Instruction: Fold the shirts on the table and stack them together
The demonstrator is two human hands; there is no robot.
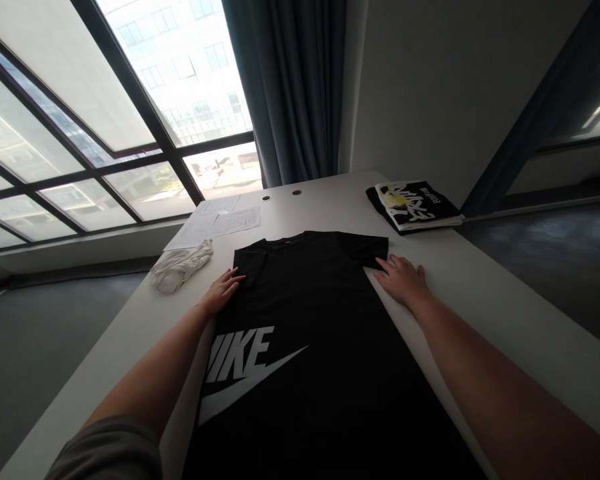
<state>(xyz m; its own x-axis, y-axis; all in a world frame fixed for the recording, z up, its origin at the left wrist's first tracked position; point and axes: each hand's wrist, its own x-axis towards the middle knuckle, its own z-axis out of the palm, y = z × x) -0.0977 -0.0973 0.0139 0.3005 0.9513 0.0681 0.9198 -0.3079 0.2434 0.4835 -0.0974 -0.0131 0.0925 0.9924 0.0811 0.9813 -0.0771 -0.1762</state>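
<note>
A black T-shirt point(325, 320) with a white NIKE print lies spread out on the white table point(500, 293), its collar toward the far end. My left hand point(223, 291) rests at its left sleeve edge, fingers stretched out and touching the cloth. On the opposite side, my right hand point(403, 279) lies with fingers spread, the tips at the edge of the right sleeve. Neither hand grips the fabric. The shirt's lower hem runs out of view at the bottom.
A crumpled whitish cloth point(180, 267) lies near the table's left edge, with printed papers point(235, 220) beyond it. Folded shirts point(415, 205) are stacked at the back right. Two round holes are in the tabletop's far part. A window and a blue curtain point(293, 93) stand behind.
</note>
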